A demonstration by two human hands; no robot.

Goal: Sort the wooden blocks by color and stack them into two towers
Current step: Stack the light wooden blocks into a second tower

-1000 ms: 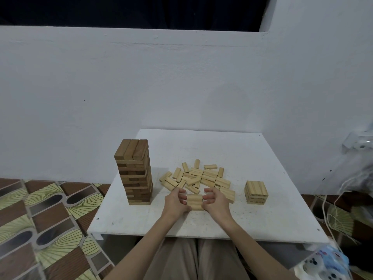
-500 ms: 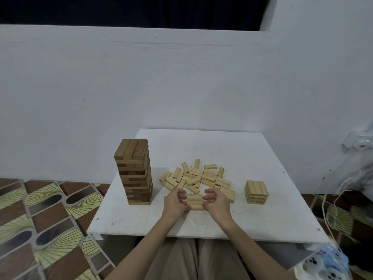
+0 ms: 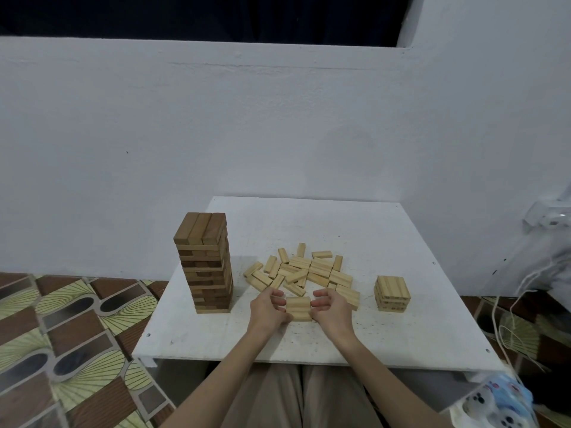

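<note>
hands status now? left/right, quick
Left hand: fingers curled against the small row of light wooden blocks.
Right hand: holds the same row from the other side.

Tall tower (image 3: 206, 263) near the table's (image 3: 386, 236) left edge, loose blocks (image 3: 304, 273) scattered at its centre, short stack (image 3: 392, 293) toward the right edge, small block group (image 3: 298, 308) before the scatter, between left hand (image 3: 268, 310) and right hand (image 3: 331, 310)

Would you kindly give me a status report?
Both hands, left and right, grip a light block set. Light tower low. Loose pile close behind.
</note>
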